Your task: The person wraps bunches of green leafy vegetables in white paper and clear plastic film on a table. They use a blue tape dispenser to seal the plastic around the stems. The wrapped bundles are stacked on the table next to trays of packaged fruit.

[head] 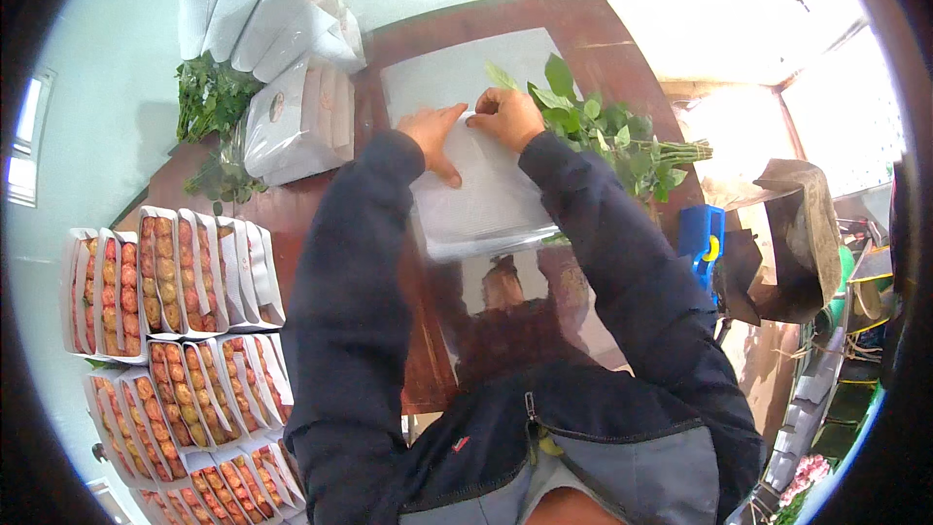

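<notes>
A folded white corrugated wrapping sheet (485, 193) lies before me on the brown table. My left hand (436, 140) rests on its left part, thumb and index finger spread apart. Close beside it, my right hand (508, 118) has thumb and fingers pinched together at the sheet's upper edge; whether anything small is between the fingertips is hidden. Green leafy stems (619, 137) stick out to the right of the sheet, their cut ends pointing right. Any flower heads inside the wrap are out of sight. Under the wrap, a flat pale sheet (437, 76) shows farther back.
A blue tape dispenser (702, 240) with a yellow core stands at the table's right edge. Wrapped rose bunches (175, 277) are stacked at the left. More white-wrapped bunches (299, 120) with green foliage (211, 98) occupy the back left. A dark bin-like container (798, 240) is at right.
</notes>
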Available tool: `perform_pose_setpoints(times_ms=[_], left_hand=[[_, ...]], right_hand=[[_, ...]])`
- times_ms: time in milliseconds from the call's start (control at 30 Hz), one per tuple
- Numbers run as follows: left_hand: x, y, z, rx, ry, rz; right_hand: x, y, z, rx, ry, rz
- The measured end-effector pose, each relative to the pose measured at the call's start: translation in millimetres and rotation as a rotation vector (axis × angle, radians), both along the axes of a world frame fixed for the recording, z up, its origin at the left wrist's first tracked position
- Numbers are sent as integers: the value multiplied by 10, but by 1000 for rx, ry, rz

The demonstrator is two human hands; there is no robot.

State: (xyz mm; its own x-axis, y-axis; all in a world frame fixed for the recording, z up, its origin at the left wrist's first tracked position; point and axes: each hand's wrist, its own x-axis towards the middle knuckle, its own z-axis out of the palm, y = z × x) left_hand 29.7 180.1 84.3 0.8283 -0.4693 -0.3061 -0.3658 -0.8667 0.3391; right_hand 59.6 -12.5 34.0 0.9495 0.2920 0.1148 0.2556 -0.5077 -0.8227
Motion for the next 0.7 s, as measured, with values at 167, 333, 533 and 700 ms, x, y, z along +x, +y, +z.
perform_pose_setpoints(times_ms=[167, 333, 533, 700], left_hand=[[-122, 69, 41, -30, -87, 31], [-503, 426, -151, -630, -443, 412], [-1965, 345, -1475, -1503, -8, 1513], [-962, 481, -2177, -1262, 3, 1268]], right_hand=[[-114, -140, 312, -154, -187, 276], [301, -150, -33, -397, 67, 375], [842, -20, 66, -468, 310, 532], [860, -64, -19, -417, 321, 575]])
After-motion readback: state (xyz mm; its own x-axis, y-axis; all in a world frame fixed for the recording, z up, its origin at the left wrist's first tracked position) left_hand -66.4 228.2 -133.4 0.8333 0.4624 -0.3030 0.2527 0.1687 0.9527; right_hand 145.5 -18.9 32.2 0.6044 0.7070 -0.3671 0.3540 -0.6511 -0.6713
